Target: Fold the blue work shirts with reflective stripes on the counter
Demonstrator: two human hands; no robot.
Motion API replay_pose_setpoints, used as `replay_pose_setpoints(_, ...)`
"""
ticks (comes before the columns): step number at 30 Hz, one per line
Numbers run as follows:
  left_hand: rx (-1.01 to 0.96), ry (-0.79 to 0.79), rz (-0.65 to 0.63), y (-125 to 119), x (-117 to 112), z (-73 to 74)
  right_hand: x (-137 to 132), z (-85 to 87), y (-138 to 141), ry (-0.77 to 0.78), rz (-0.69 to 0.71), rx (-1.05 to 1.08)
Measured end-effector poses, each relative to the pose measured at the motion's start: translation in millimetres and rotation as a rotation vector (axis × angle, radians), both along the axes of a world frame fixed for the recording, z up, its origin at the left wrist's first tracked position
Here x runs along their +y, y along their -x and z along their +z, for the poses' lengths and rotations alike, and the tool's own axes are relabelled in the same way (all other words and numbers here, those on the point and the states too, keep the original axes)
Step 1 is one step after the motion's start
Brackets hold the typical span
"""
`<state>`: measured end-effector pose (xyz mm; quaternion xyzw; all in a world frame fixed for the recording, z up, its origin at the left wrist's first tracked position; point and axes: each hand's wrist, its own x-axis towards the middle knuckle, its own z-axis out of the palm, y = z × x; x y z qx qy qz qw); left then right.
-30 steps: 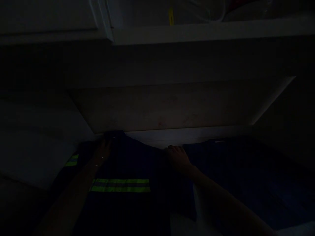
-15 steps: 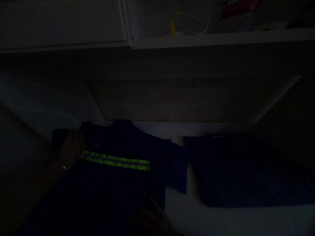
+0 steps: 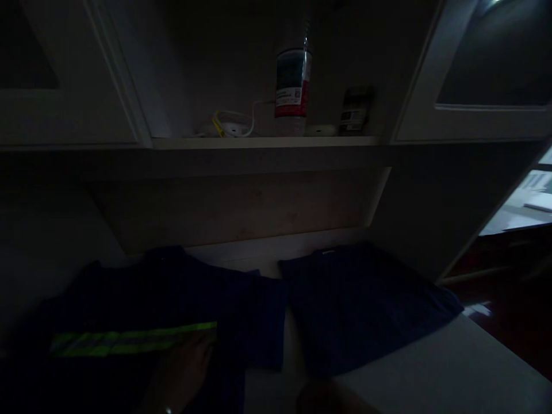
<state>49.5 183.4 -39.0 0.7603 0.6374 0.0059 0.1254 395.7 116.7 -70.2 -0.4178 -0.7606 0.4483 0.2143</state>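
Observation:
A dark blue work shirt [image 3: 172,293] lies spread out, its collar toward the back wall and one short sleeve [image 3: 263,328] reaching right. Across its chest runs a yellow-green reflective strip [image 3: 129,340]. My left hand [image 3: 185,365], with a bracelet at the wrist, is over the strip's right end; its fingers are too dark and blurred to read. At the bottom edge, my right hand [image 3: 321,397] is a dark blur over the white surface, right of the shirt. Dark blue folded trousers [image 3: 353,305] appear to lie beside the sleeve.
Above is a shelf [image 3: 267,143] holding a labelled plastic bottle [image 3: 292,86], a white cable [image 3: 241,129] and a small dark container [image 3: 354,109]. Cabinet doors [image 3: 487,121] flank it. A pale tabletop [image 3: 414,374] extends right toward a bright opening [image 3: 517,201].
The view has swung right and up, showing more shelf. My left hand has left the shirt's far-left sleeve for the strip's right end. My right hand has moved off the shirt's lower part.

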Motion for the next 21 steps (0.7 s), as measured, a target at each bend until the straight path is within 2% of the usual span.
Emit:
replay_pose_setpoints(2, -0.403, 0.203, 0.006, -59, -21, -11.0, 19, 2.9, -34, 0.105, -0.139, 0.027)
replay_pose_setpoints(3, -0.576, 0.335, 0.003, -89, -28, -19.5, 29, 2.2, -48, 0.145, -0.221, 0.032)
replay_pose_setpoints(4, -0.711, 0.402, 0.015, -118, -34, -29.0, 39, -0.1, -59, 0.166, -0.298, 0.027)
replay_pose_setpoints(7, -0.879, 0.477, 0.088, -188, -34, -52.5, 57, -13.8, -76, 0.139, -0.439, -0.037)
replay_pose_setpoints(9, -0.874, 0.493, 0.173, -219, -23, -55.5, 56, -24.7, -75, 0.091, -0.492, -0.062)
replay_pose_setpoints(12, -0.866, 0.402, 0.227, -244, -4, -41.8, 40, -39.1, -64, -0.052, -0.540, -0.090)
replay_pose_setpoints(16, -0.912, 0.301, 0.267, -261, 18, -21.9, 21, -53.0, -48, -0.281, -0.597, -0.243)
replay_pose_setpoints(18, -0.895, 0.301, 0.324, -267, 31, -21.5, 16, -55.0, -46, -0.341, -0.603, -0.322)
replay_pose_setpoints(21, -0.865, 0.295, 0.376, -273, 54, -31.3, 15, -51.9, -48, -0.331, -0.568, -0.358)
